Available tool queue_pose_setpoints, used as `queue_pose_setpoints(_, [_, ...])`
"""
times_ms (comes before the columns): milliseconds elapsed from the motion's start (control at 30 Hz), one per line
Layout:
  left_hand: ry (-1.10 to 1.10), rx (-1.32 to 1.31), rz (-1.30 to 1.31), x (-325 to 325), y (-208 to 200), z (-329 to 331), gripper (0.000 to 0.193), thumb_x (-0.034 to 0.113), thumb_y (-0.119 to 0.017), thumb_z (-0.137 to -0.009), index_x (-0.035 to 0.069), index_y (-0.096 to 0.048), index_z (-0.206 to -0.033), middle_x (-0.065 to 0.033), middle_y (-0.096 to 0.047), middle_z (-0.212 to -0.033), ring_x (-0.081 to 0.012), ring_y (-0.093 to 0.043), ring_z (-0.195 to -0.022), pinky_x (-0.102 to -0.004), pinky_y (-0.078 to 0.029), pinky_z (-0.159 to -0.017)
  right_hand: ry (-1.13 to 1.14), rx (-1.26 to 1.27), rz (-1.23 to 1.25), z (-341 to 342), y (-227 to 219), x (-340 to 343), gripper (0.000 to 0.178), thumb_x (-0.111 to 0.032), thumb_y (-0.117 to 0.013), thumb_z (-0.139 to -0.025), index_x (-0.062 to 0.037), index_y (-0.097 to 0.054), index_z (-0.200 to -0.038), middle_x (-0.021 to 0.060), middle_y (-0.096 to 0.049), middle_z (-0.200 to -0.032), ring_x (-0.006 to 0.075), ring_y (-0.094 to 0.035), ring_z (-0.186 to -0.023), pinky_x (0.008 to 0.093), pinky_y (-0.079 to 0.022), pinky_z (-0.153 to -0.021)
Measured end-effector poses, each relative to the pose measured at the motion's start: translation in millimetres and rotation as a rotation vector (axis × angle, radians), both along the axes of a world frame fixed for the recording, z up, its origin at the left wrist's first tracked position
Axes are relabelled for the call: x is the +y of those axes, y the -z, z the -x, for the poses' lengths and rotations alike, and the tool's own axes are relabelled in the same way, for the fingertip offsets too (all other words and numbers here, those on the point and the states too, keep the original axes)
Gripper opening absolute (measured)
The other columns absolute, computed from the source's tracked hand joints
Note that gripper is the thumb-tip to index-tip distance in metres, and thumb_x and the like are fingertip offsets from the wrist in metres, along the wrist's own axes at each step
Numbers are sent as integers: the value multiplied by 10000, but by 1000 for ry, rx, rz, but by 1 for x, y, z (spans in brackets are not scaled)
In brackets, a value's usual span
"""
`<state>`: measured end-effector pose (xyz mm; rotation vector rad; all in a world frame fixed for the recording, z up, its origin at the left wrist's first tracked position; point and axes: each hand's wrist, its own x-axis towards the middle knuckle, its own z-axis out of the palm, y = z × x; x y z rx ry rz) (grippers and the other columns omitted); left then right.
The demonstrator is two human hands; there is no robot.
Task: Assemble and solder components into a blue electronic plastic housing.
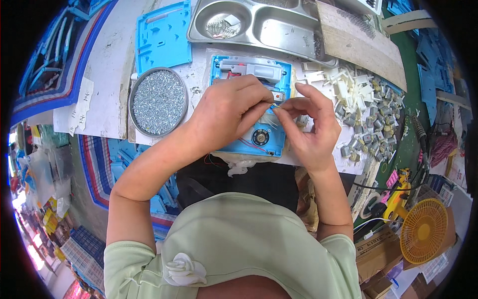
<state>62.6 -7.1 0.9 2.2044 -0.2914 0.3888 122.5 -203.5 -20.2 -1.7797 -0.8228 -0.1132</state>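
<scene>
Over a blue plastic housing (234,147) on the bench, both my hands come together. My left hand (231,107) is closed in a pinch, and my right hand (313,124) pinches from the other side with thumb and forefinger. Between the fingertips is a small blue piece (272,106), too small to make out fully. Thin whitish strands hang below it. The housing holds a grey plastic compartment (264,72) at its far end, a round black speaker (260,137) at its near end, and thin red wires. My hands cover its middle.
A round tin of small screws (158,102) stands left, below a blue panel (164,37). Behind is a metal tray (286,32) with small parts. White plastic pieces (343,84) and small grey motors (371,122) lie heaped right. A yellow fan (423,231) stands lower right.
</scene>
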Motion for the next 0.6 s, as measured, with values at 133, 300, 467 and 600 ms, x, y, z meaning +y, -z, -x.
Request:
queue_pose_setpoints(133, [-11, 37, 1, 0, 1, 3, 129, -10, -725, -852, 12, -695, -976, -115, -660, -871, -270, -652, -717, -337, -533, -635, 188, 68, 45, 10, -21, -53, 503, 97, -747, -822, 3, -591, -1291, 113, -714, -945, 177, -705, -815, 284, -583, -745])
queue_pose_setpoints(300, [-19, 43, -33, -3, 0, -2, 101, 12, -731, -866, 16, -702, -962, -111, -648, -853, -268, -648, -705, -339, -526, -620, 739, 393, -372, -5, -41, -187, 464, -64, -665, -966, 28, -470, -1377, 170, -650, -1178, 201, -667, -923, 329, -584, -772])
queue_pose_setpoints(467, [-52, -58, -118, -10, 5, -7, 123, 31, -760, -839, 37, -714, -953, -100, -644, -847, -286, -639, -695, -349, -518, -607, 905, 439, -543, -44, -34, -259, 487, -212, -677, -999, -5, -457, -1380, 147, -635, -1197, 186, -647, -938, 357, -559, -778])
queue_pose_setpoints(600, [-41, -76, -205, -12, 6, -10, 133, 42, -774, -819, 54, -716, -937, -91, -628, -828, -277, -634, -688, -356, -508, -593, 1036, 296, -460, -88, -28, -282, 376, -262, -713, -981, 0, -585, -1219, 108, -648, -1141, 157, -631, -909, 349, -534, -743])
